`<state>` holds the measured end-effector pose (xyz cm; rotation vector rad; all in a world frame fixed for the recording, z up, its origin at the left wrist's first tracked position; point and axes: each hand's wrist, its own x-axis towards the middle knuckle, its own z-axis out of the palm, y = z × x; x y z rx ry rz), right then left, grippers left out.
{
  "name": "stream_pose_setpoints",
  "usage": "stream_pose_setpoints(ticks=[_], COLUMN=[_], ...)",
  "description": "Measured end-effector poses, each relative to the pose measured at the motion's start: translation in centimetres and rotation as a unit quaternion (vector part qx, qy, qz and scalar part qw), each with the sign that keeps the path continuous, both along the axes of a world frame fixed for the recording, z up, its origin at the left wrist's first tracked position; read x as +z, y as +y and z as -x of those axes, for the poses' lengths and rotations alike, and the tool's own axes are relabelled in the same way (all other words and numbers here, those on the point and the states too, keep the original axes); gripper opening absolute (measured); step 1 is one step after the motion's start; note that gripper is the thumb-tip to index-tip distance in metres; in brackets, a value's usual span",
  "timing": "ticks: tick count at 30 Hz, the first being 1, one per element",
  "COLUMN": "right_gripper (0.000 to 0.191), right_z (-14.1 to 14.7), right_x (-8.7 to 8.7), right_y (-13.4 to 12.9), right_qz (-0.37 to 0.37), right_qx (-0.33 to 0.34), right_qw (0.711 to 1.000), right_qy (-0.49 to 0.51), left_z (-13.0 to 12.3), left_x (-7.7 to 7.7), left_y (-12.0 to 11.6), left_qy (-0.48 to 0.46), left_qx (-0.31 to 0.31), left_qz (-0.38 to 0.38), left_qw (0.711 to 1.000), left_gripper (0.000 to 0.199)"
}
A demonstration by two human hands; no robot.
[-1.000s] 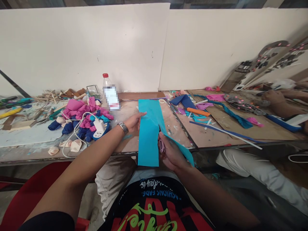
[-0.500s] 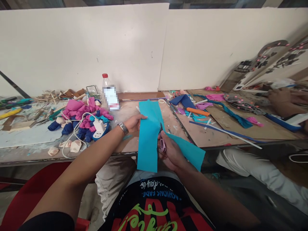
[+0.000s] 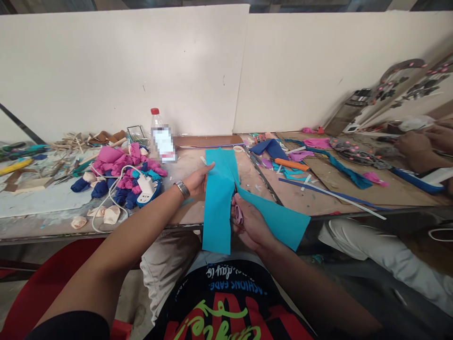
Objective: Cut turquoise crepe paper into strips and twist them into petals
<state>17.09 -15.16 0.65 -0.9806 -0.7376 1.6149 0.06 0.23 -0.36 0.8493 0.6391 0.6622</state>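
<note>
A sheet of turquoise paper [image 3: 217, 208] stands over the front edge of the table, split from its near end by a long cut. My left hand [image 3: 198, 181] pinches its left edge, thumb on top and the other fingers hidden behind. In my right hand [image 3: 249, 222] is a pair of scissors with pink handles [image 3: 239, 213], their blades at the inner end of the cut and mostly hidden by the paper. The strip right of the cut slants out over the back of my right hand.
Pink and blue crumpled bundles [image 3: 115, 165] and a white power strip [image 3: 145, 191] lie on the left. Behind stands a red-capped bottle [image 3: 155, 120]. Orange-handled cutter [image 3: 292, 164], paper scraps and cardboard [image 3: 329, 177] are on the right. Another person's hands [image 3: 421, 146] are at far right.
The right strip has swung farther out to the right. The scissors' handles have drawn closer together, and less of the blades shows. My left thumb has shifted slightly up the paper's edge.
</note>
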Motion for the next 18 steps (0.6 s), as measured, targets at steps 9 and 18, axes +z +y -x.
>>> stream_pose_setpoints(ticks=[9,18], right_gripper=[0.058,0.060], right_z=[0.1,-0.1], right_x=[0.3,0.7], right_y=[-0.4,-0.4], right_qz=[0.007,0.001], right_qx=[0.018,0.037], right_qw=[1.000,0.999], right_qy=[0.019,0.008], left_z=[-1.1,-0.4], left_x=[1.0,1.8], left_y=[-1.0,-1.4], left_qy=[0.036,0.014], left_qx=[0.068,0.035], left_qz=[0.004,0.023], left_qw=[0.997,0.999], left_gripper=[0.027,0.038])
